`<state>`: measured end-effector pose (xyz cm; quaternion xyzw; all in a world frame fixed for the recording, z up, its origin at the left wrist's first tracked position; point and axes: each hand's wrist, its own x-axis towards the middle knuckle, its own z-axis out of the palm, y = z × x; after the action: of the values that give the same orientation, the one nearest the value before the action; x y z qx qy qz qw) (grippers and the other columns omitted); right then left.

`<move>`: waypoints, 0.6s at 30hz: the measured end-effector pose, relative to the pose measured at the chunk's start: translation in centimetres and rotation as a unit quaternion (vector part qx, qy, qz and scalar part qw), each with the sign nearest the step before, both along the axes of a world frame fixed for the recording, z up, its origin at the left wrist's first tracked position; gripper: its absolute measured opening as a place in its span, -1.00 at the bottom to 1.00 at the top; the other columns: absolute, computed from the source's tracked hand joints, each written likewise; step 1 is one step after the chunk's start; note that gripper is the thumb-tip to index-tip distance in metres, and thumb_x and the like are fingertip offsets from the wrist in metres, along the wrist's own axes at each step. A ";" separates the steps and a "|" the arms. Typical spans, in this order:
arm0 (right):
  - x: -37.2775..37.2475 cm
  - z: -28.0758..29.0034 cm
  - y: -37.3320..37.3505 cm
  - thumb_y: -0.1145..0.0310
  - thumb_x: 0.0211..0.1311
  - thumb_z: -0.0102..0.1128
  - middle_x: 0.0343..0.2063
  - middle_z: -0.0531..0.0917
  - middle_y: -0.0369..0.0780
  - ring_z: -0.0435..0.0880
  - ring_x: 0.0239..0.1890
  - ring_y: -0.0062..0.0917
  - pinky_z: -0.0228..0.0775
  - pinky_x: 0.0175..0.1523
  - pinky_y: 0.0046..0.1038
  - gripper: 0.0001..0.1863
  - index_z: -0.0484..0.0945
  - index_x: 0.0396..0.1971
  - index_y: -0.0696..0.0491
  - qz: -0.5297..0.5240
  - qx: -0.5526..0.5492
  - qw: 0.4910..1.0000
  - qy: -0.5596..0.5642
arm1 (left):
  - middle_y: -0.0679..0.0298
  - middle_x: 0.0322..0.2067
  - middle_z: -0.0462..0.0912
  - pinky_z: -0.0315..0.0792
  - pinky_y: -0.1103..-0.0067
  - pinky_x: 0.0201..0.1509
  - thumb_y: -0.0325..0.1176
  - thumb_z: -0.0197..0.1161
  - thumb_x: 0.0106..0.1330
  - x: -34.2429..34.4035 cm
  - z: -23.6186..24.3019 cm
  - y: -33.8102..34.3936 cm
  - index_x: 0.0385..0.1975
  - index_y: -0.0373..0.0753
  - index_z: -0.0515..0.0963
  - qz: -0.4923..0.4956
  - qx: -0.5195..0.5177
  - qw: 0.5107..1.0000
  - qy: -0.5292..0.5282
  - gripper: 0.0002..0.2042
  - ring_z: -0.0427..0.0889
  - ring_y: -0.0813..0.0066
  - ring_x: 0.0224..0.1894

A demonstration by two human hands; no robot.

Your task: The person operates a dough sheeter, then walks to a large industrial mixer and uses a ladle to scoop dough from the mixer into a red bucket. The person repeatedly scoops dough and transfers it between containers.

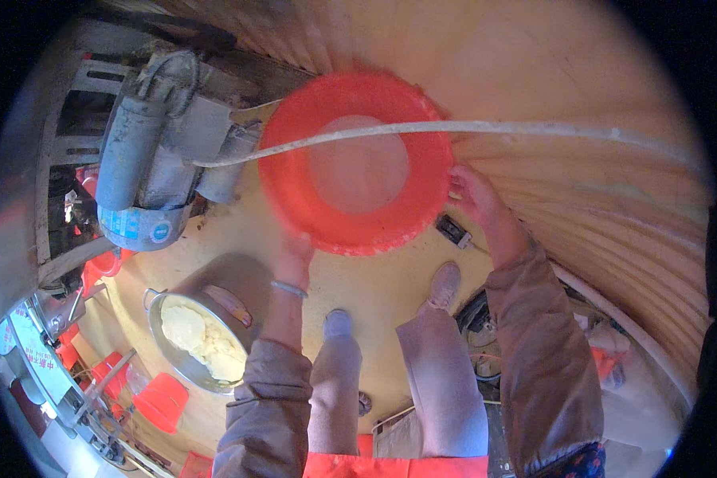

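Head view: left hand (293,259) and right hand (478,199) grip rim of red basin (429,171), upper centre. Pale cable (486,127) cuts across in front of it. Grubby blue-grey machine (131,159) crowds upper left. Metal pot (190,374) with pale-yellow lumps (203,338), lower left. Black box (452,231) near right hand.

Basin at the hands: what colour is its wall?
Red, with the basin's round middle looking paler; it shows best in the head view.

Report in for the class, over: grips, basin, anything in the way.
Left grip at lower-left rim of red basin; right grip at its right rim. Basin's inside visible, pale in the middle. Pale cord crosses in front; contact unclear.
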<state>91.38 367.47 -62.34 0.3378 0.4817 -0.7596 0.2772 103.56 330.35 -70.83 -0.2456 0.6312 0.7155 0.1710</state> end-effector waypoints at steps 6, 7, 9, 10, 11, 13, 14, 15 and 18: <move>5.0 1.0 2.8 0.17 0.15 0.05 -0.21 0.54 -0.39 0.47 -0.19 -0.60 0.30 -0.09 -0.44 -0.61 0.42 0.00 -0.12 0.075 0.150 0.985 -0.047 | 0.23 0.15 0.26 0.35 0.39 0.07 -0.28 -0.18 0.39 -2.0 3.8 1.1 0.25 -0.08 0.07 0.107 0.046 0.989 -0.093 -0.57 0.38 0.28 0.06; 7.4 1.4 3.8 0.17 0.15 0.05 -0.22 0.54 -0.39 0.46 -0.19 -0.62 0.30 -0.10 -0.47 -0.60 0.42 0.01 -0.11 0.099 0.155 0.982 -0.036 | 0.22 0.17 0.24 0.35 0.40 0.07 -0.27 -0.14 0.38 -1.8 4.1 1.2 0.25 -0.08 0.07 0.130 0.065 0.984 -0.103 -0.56 0.38 0.29 0.07; 13.2 2.2 5.9 0.16 0.15 0.08 -0.35 0.57 -0.40 0.49 -0.32 -0.65 0.32 -0.22 -0.51 -0.70 0.52 -0.14 -0.07 0.100 0.190 0.977 -0.002 | 0.22 0.20 0.20 0.34 0.41 0.07 -0.26 -0.07 0.36 -1.1 4.6 1.4 0.25 -0.08 0.07 0.187 0.099 0.969 -0.130 -0.53 0.37 0.32 0.10; 15.6 2.7 7.6 0.15 0.14 0.10 -0.43 0.56 -0.40 0.48 -0.41 -0.66 0.31 -0.30 -0.53 -0.74 0.55 -0.24 -0.04 0.156 0.211 0.965 -0.010 | 0.25 0.09 0.28 0.37 0.43 0.02 -0.25 -0.02 0.33 -0.1 5.0 1.5 0.22 -0.05 0.11 0.190 0.141 0.961 -0.141 -0.54 0.40 0.35 0.02; 18.5 2.8 8.2 0.14 0.13 0.12 -0.51 0.55 -0.40 0.47 -0.48 -0.66 0.30 -0.36 -0.54 -0.76 0.56 -0.33 -0.02 0.193 0.275 0.942 -0.023 | 0.28 -0.02 0.36 0.40 0.45 -0.03 -0.24 0.03 0.30 1.0 5.6 1.4 0.18 -0.03 0.15 0.200 0.177 0.951 -0.158 -0.55 0.44 0.38 -0.06; 24.7 3.3 8.8 0.10 0.11 0.16 -0.63 0.52 -0.40 0.44 -0.60 -0.65 0.27 -0.47 -0.55 -0.72 0.56 -0.52 0.03 0.149 0.428 0.891 -0.013 | 0.32 -0.15 0.45 0.44 0.48 -0.10 -0.28 0.11 0.25 4.2 7.1 1.6 0.14 -0.04 0.20 0.201 0.178 0.945 -0.186 -0.55 0.49 0.41 -0.16; 27.1 3.7 9.5 0.07 0.10 0.17 -0.66 0.51 -0.37 0.43 -0.60 -0.64 0.27 -0.46 -0.53 -0.68 0.56 -0.55 0.06 0.220 0.477 0.850 -0.026 | 0.32 -0.17 0.46 0.45 0.49 -0.12 -0.34 0.14 0.22 6.9 8.0 2.7 0.12 -0.07 0.21 0.184 0.148 0.955 -0.181 -0.54 0.51 0.41 -0.18; 29.2 4.3 10.4 0.05 0.09 0.18 -0.69 0.50 -0.34 0.42 -0.60 -0.62 0.28 -0.45 -0.52 -0.63 0.55 -0.57 0.09 0.292 0.522 0.800 -0.036 | 0.31 -0.20 0.47 0.46 0.52 -0.15 -0.37 0.15 0.21 9.2 8.8 3.3 0.10 -0.11 0.22 0.121 0.120 0.966 -0.193 -0.56 0.52 0.43 -0.21; 34.0 5.7 9.8 -0.15 -0.02 0.15 -0.65 0.54 -0.07 0.52 -0.52 -0.20 0.31 -0.36 -0.27 -0.44 0.49 -0.64 0.17 0.205 0.521 0.827 -0.057 | 0.29 -0.23 0.48 0.47 0.59 -0.20 -0.48 0.14 0.18 15.8 11.8 4.9 0.02 -0.19 0.29 0.111 0.162 0.935 -0.294 -0.62 0.52 0.49 -0.26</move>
<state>125.36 377.27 -56.64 0.3682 0.8474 -0.3007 0.2367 119.33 335.24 -59.08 -0.4828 0.3968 0.7182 0.3059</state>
